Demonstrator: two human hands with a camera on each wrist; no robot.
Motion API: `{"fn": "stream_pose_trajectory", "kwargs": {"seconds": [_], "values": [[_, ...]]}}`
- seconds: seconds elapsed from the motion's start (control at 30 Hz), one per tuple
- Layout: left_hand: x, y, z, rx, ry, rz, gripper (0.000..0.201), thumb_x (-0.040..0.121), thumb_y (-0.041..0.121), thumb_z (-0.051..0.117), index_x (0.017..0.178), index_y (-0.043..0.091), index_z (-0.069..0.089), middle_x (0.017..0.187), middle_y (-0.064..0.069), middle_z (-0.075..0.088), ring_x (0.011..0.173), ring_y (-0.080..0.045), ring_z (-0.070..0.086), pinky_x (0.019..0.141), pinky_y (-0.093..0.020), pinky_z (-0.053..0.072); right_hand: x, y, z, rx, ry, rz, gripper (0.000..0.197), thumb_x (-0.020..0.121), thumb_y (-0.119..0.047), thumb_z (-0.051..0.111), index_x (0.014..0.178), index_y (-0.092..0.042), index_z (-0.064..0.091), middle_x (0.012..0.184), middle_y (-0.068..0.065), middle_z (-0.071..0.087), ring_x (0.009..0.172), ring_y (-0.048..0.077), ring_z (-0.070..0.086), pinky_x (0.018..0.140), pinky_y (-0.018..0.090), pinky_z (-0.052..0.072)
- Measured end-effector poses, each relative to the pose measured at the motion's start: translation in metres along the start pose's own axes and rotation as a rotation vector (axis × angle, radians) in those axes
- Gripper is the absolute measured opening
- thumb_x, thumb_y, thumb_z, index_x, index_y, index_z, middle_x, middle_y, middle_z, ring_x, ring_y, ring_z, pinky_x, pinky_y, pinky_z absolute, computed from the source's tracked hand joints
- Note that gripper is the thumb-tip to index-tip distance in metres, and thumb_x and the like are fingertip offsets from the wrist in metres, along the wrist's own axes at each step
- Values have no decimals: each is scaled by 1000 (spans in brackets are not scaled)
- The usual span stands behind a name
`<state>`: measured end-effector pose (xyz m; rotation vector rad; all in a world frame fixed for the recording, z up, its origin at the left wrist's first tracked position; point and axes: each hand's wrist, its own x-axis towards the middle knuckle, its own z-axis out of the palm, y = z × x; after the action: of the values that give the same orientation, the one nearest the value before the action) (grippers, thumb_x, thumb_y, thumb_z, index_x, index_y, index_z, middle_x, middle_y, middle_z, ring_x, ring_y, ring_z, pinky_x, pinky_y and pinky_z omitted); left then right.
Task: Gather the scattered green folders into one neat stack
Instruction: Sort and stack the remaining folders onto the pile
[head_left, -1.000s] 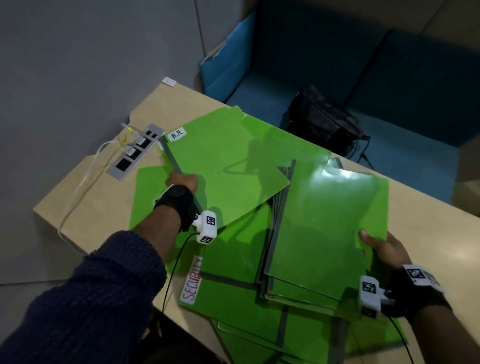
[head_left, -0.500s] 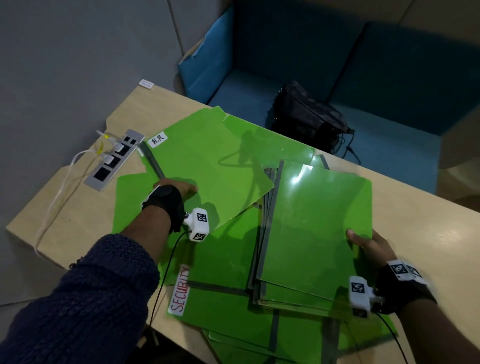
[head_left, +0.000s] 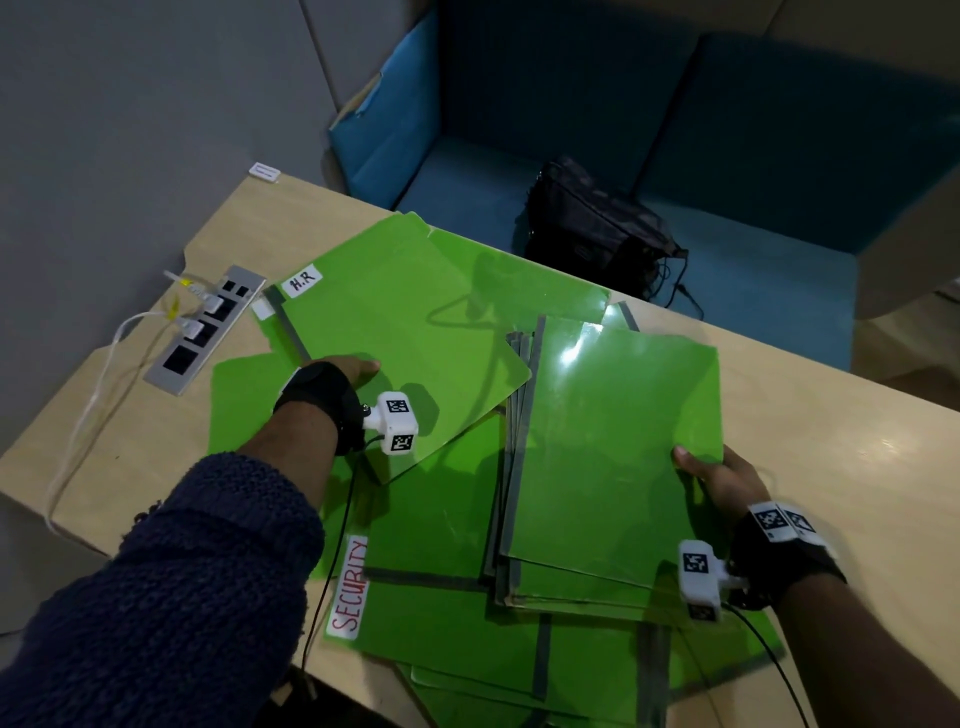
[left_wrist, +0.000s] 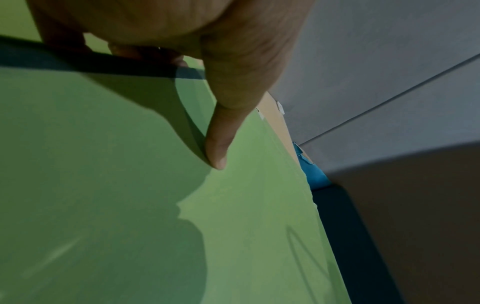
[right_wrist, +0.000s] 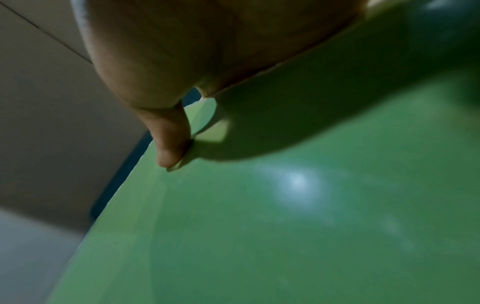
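— What's lying around the folders?

— A grey socket strip (head_left: 200, 330) is set into the table's left end, with white cables (head_left: 91, 400) plugged in and trailing over the edge. A small white tag (head_left: 264, 172) sits at the far corner. Behind the table, a black bag (head_left: 597, 234) rests on a blue sofa (head_left: 753, 156).

— Any writing?

— One folder (head_left: 415, 332) carries a white label reading "H.R" (head_left: 301, 281). A lower folder (head_left: 441, 639) has "SECURITY" (head_left: 351, 587) in red letters on a white strip.

— And the hands?

— The left hand (head_left: 345, 371) pinches the H.R folder at its near edge, thumb on top and fingers tucked underneath; that folder lies tilted over other green sheets. The right hand (head_left: 724, 480) grips the right edge of the stack (head_left: 613, 467), thumb pressed on the glossy top cover, the other fingers hidden under it. The stack has grey spines along its left side and sits on more folders that overhang the near table edge.

— The surface and room?

— A pale wood table (head_left: 857, 467), grey wall panels on the left, dim light, with a bright glare on the top cover.
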<state>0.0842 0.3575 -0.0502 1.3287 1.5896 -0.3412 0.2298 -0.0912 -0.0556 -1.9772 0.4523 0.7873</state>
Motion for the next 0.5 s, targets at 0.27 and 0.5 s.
{"fn": "stream_pose_trajectory", "kwargs": {"seconds": [0.27, 0.5], "values": [[93, -18, -13, 163, 79, 14, 137, 16, 68, 85, 136, 13, 48, 131, -19, 55, 106, -40, 63, 95, -52, 48, -1, 1, 1, -61, 9, -25, 37, 84, -40, 73, 113, -20, 65, 100, 4, 73, 88, 35, 69, 90, 49, 54], [-10, -3, -28, -274, 161, 258, 84, 72, 34, 83, 136, -3, 43, 119, -13, 58, 96, -32, 58, 84, -42, 51, -7, -7, 0, -14, -25, -7, 31, 86, -32, 72, 112, -17, 64, 97, 7, 71, 87, 34, 67, 83, 46, 55]]}}
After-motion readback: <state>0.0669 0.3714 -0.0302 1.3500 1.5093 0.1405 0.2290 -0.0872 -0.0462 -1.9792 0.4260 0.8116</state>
